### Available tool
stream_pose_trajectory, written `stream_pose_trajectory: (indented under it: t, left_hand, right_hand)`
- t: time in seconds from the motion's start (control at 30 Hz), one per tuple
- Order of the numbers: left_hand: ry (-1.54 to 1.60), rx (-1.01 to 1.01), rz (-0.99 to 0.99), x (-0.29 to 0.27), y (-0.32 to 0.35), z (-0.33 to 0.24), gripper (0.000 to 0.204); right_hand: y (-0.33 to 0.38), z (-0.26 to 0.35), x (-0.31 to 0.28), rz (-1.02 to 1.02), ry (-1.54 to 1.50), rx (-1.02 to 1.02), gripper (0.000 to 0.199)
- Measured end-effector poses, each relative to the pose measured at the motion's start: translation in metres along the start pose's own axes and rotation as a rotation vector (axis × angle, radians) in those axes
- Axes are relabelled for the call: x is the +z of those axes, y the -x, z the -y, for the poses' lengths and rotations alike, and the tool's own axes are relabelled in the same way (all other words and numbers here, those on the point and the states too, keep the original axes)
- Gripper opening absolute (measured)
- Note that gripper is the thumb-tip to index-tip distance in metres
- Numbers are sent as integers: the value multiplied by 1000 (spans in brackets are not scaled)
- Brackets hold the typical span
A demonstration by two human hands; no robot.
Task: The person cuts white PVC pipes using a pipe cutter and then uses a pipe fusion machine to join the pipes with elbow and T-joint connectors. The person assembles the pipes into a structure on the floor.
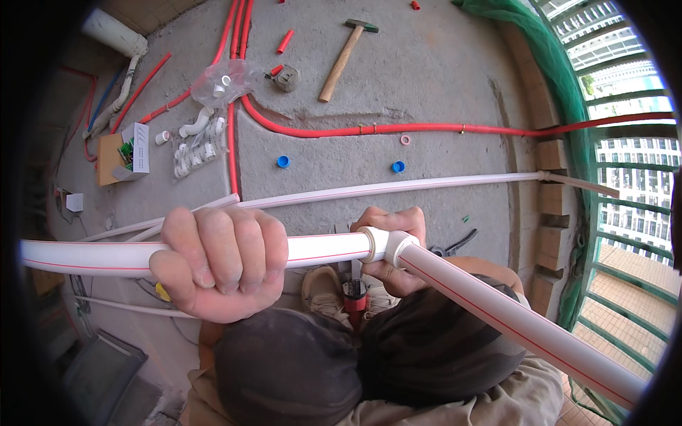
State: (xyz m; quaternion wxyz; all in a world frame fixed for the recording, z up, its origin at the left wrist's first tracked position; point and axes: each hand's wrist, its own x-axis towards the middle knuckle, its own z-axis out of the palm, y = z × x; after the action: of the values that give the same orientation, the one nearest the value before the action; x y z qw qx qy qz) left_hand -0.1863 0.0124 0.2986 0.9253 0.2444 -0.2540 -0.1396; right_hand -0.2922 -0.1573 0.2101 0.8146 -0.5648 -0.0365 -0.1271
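My left hand (224,263) is wrapped around a white plastic pipe (323,250) with a thin red line along it. That pipe runs in from the left and ends in a white elbow fitting (384,245). Around the back of the fitting my right hand (401,226) is closed, fingers above and thumb below. From the same fitting a second white pipe (518,319) slants off toward the lower right. Below the joint, between my shoes, stands a red and black tool (354,292), partly hidden by my knees.
Red conduits (341,133) run across the grey concrete floor. A long white pipe (398,184) lies ahead. Farther off are a hammer (344,60), a tape measure (287,79), blue caps (283,162) and a cardboard box (117,157). Green netting (568,78) borders the right-hand railing.
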Motion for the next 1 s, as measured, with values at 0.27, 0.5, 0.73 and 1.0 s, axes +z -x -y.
stream_pose_trajectory:
  t: [0.27,0.5,0.73,1.0]
  left_hand:
    - [6,-7,66,5,-3,0,35]
    - [-190,-63,-85,6,-38,2,36]
    - [-548,-207,-201,38,-134,-13,30]
    - [-414,-251,-17,51,-141,-5,27]
  right_hand:
    - [3,-6,-3,47,-10,-120,46]
    - [-34,-10,-22,239,-418,174,47]
    - [-73,15,-25,-187,528,-48,106]
    - [-71,27,28,139,468,-279,52]
